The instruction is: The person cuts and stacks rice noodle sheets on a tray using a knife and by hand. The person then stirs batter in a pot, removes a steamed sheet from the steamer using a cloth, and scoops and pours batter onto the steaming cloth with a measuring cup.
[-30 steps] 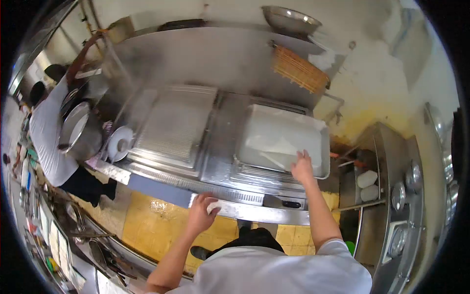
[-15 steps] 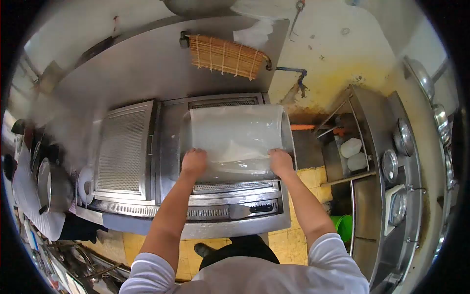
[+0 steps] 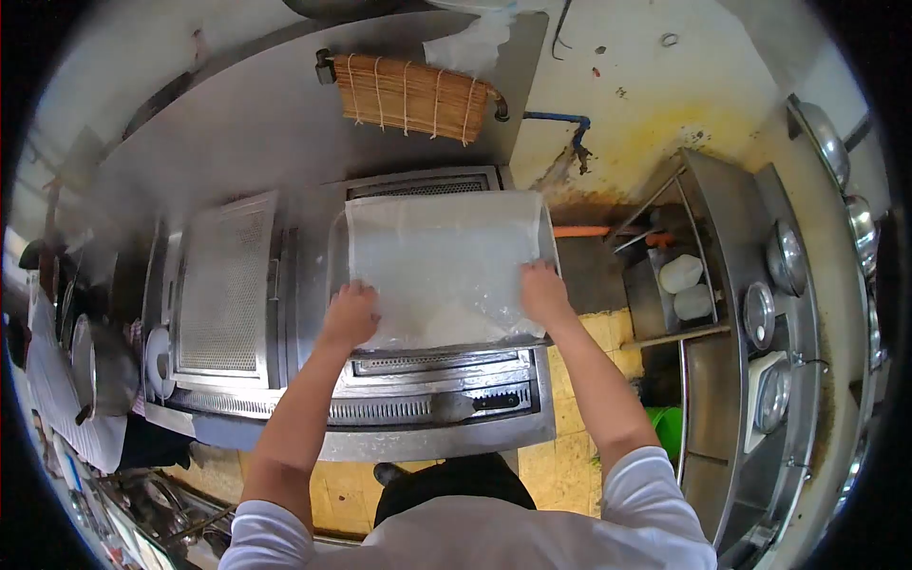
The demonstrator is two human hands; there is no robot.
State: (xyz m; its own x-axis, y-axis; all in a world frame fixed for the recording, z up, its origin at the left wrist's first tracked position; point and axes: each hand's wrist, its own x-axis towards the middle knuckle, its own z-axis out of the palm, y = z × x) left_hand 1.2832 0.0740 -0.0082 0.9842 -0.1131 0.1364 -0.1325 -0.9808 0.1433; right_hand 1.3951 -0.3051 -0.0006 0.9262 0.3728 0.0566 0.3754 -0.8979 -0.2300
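Observation:
A pale, translucent cloth or sheet (image 3: pixel 442 247) lies spread inside a shallow metal tray (image 3: pixel 337 249) on the steel counter. At the near left side of the sheet, my left hand (image 3: pixel 352 312) has its fingers bent at the edge. My right hand (image 3: pixel 541 290) is closed at the sheet's right edge, over the tray's rim. Just what lies between the fingers of either hand is hard to make out. A scraper with a black handle (image 3: pixel 496 401) rests in the slot in front of the tray.
Left of the tray is a perforated metal panel (image 3: pixel 226 290). A bamboo mat (image 3: pixel 410 99) hangs behind on a pipe. Shelving with bowls (image 3: pixel 717 285) stands at the right, a green bin (image 3: pixel 665 429) below. At far left, a person (image 3: pixel 71 399) stands by a large pot (image 3: pixel 112 366).
My left hand has come from the counter's front edge to the sheet's left side, and my right hand has moved to its right side. The sheet now lies flatter. The view has swung right.

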